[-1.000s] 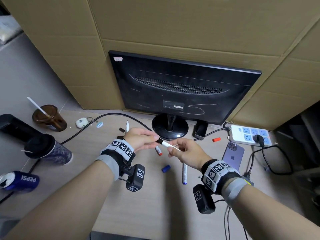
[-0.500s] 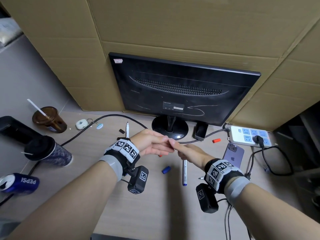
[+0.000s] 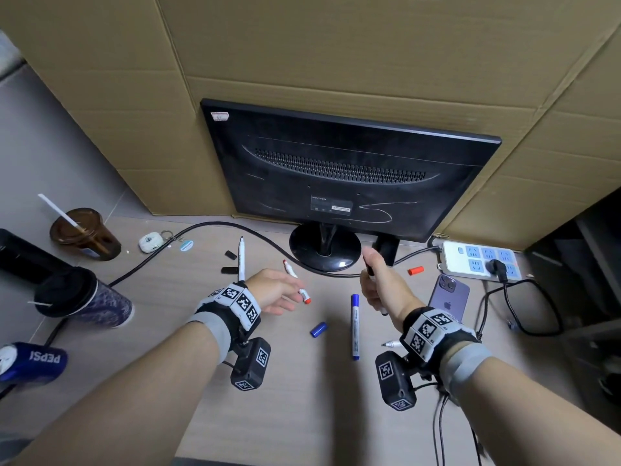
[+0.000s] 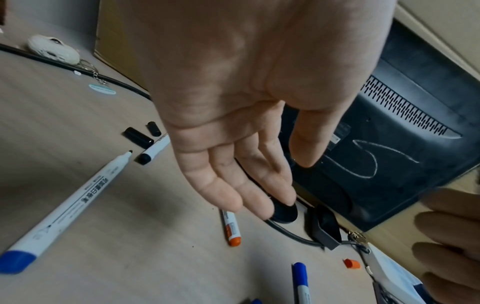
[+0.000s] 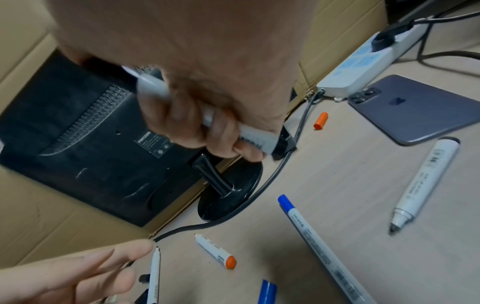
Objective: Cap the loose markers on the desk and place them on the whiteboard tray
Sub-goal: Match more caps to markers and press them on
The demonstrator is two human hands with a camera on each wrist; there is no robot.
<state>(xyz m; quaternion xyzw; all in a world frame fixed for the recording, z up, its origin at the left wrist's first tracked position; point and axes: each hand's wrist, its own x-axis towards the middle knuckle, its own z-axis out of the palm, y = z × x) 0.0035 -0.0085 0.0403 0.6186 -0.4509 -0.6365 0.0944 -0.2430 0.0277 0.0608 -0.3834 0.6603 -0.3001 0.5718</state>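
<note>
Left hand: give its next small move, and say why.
Probably lower the left hand and pinch the uncapped red marker just under its open fingers. The right hand grips a black marker, and the red cap lies loose near the power strip.

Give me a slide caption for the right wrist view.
Right hand grips a black-capped marker above the desk, where loose red and blue markers lie.

A black monitor (image 3: 339,183) stands with its back to the camera at the frame's centre, before cardboard sheets (image 3: 336,45). At right lie a white power strip (image 3: 477,260) and a purple phone (image 3: 448,297). At left are a brown cup (image 3: 84,235), a dark tumbler (image 3: 84,299) and a Pepsi can (image 3: 30,359).
</note>
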